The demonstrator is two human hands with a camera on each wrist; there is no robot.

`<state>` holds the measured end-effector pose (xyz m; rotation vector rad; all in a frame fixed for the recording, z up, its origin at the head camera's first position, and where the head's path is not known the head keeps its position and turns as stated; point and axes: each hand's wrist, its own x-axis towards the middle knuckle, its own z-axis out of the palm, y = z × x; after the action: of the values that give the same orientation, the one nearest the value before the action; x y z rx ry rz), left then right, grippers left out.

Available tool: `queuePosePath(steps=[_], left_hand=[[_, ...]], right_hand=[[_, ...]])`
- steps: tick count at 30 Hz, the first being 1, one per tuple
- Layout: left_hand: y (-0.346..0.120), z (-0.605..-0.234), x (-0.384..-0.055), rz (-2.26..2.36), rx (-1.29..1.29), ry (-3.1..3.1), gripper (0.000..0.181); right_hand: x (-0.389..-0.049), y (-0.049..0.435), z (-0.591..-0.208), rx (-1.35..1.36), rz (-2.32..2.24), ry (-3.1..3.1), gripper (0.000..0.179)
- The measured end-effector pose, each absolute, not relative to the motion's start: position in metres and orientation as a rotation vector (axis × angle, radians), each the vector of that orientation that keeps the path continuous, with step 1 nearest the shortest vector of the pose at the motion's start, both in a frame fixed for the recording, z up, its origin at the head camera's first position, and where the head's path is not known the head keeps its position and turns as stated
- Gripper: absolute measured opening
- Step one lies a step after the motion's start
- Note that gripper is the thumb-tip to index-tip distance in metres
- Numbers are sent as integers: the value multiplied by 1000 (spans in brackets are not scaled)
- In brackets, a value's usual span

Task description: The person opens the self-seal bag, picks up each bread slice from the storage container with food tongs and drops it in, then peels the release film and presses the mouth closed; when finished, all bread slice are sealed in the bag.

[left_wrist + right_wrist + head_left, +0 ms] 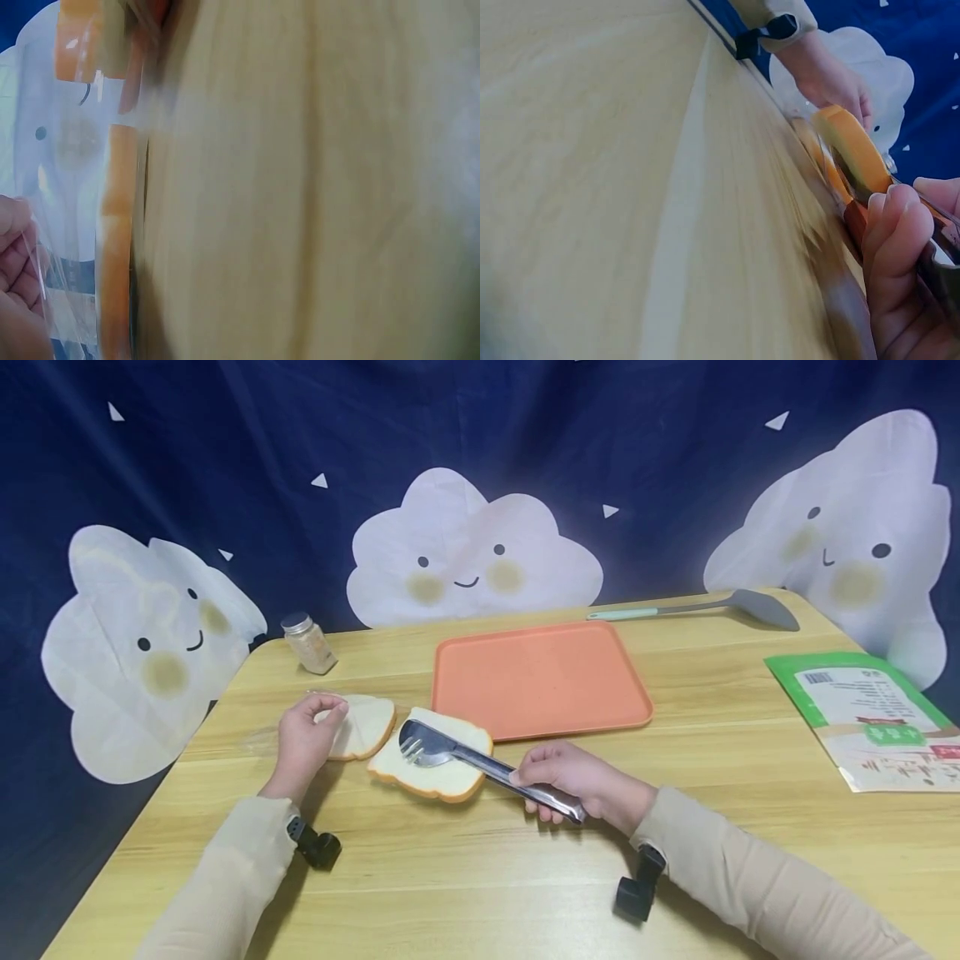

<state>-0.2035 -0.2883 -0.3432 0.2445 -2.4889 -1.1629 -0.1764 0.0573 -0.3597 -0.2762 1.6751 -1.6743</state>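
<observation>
My right hand [562, 781] grips metal tongs [495, 770]. Their upper head lies across the top of a bread slice [450, 782]; the lower arm is hidden beneath the slice in the head view. From the right wrist, that slice [853, 146] shows edge-on beyond my curled fingers [900, 232]. To its left, a second bread slice [366, 727] sits in a clear plastic bag [71, 300]. My left hand [307, 731] pinches the bag's film, and the left wrist view shows the film [45, 277] stretched from the fingers along the orange-brown crust [116, 217].
An orange tray [536, 681] lies just behind the slices. A shaker jar [309, 643] stands at the back left. A grey spatula [757, 608] rests along the back edge. On the right lies a green and white package [862, 718]. A cloud-printed blue cloth [465, 427] hangs behind the table.
</observation>
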Motion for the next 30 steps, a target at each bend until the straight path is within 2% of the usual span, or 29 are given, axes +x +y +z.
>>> queuePosePath(steps=[9,30], left_hand=[[-290,-344,-203,-1132,239,-2541,17],[-295,-343,-202,-1180,162,-2597,19]], right_hand=[[-175,54,-357,-284,-1656,1675,16],[-196,37,-350,-282,-1616,1766,13]])
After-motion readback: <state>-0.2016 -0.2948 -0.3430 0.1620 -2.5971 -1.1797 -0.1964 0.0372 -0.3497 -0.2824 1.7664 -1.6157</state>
